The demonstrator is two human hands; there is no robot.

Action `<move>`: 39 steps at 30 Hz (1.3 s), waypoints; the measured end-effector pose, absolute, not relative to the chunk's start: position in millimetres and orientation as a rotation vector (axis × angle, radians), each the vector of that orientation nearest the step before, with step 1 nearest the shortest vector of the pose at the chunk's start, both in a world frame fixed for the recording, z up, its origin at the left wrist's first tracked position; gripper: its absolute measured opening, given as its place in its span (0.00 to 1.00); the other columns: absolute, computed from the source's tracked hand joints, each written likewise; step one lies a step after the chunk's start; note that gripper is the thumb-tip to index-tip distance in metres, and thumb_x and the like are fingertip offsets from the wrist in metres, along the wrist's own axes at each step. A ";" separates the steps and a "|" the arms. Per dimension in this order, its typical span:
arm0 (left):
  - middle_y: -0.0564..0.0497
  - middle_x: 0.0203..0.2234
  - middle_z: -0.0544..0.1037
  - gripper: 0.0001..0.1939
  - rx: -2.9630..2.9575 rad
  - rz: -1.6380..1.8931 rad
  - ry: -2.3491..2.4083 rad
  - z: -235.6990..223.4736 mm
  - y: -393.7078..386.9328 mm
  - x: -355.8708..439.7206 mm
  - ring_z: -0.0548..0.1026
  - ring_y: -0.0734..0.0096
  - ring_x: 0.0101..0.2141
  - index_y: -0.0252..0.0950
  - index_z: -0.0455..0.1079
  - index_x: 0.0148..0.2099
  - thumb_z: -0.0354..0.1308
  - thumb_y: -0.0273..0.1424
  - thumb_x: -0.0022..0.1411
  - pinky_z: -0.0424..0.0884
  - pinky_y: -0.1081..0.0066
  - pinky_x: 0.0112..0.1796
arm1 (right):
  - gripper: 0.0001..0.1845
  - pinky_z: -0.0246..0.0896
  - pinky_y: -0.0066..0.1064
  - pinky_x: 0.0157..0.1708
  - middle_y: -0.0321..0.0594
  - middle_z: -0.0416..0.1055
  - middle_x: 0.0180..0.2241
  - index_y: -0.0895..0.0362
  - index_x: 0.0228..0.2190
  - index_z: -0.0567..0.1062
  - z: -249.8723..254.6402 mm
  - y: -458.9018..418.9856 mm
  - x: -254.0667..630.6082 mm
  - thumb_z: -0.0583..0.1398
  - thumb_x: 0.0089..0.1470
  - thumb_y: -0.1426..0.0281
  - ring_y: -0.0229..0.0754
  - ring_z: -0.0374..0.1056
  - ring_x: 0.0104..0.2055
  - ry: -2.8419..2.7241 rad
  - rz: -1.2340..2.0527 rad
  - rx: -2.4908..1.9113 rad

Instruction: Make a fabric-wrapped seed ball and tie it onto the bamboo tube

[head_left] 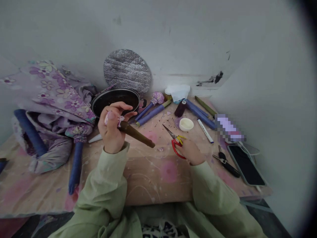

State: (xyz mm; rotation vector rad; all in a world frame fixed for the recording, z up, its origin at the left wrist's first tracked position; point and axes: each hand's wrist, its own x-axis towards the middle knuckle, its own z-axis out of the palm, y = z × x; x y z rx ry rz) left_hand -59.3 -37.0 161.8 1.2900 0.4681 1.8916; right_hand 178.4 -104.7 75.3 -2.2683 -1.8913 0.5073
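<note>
Left hand [112, 132] grips the stick [136, 135] by its cloth-wrapped end [108, 117], likely to keep the cloth bunched; bare end sticks out over the bench [158, 178]. Right hand [192, 152] holds the scissors [170, 132] by the handles, blades pointing away, probably for ready use. Palm hides part of the cloth; right fingertips hard to make out. Phone-side patch [229, 128] pixelated.

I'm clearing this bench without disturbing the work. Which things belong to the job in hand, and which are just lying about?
Likely belonging:
Brown stick, in the left hand
Scissors, in the right hand
Floral cloth
Dark thread spool

Seemingly just lying about:
Dark-screened phone
Black pan
</note>
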 end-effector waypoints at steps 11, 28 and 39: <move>0.50 0.31 0.71 0.15 1.323 1.872 0.513 167.7 -42.2 -63.7 0.74 0.69 0.35 0.37 0.63 0.27 0.56 0.41 0.58 0.78 0.66 0.32 | 0.19 0.56 0.34 0.47 0.50 0.67 0.48 0.58 0.49 0.70 63.1 -103.0 152.9 0.53 0.58 0.65 0.46 0.65 0.48 -2.191 0.405 -2.021; 0.48 0.32 0.70 0.15 1.258 1.671 0.336 167.8 -45.5 -65.8 0.72 0.68 0.37 0.35 0.62 0.27 0.55 0.40 0.59 0.76 0.65 0.36 | 0.16 0.60 0.37 0.44 0.59 0.72 0.44 0.69 0.43 0.73 137.8 20.6 163.5 0.58 0.53 0.74 0.47 0.69 0.44 -1.924 0.271 -1.947; 0.45 0.37 0.71 0.09 1.638 1.455 0.430 154.2 -48.2 -54.4 0.70 0.65 0.42 0.36 0.65 0.32 0.54 0.35 0.61 0.66 0.62 0.47 | 0.07 0.63 0.37 0.48 0.38 0.76 0.37 0.53 0.33 0.79 166.8 -84.6 79.0 0.63 0.50 0.65 0.40 0.70 0.43 -1.546 0.820 -0.951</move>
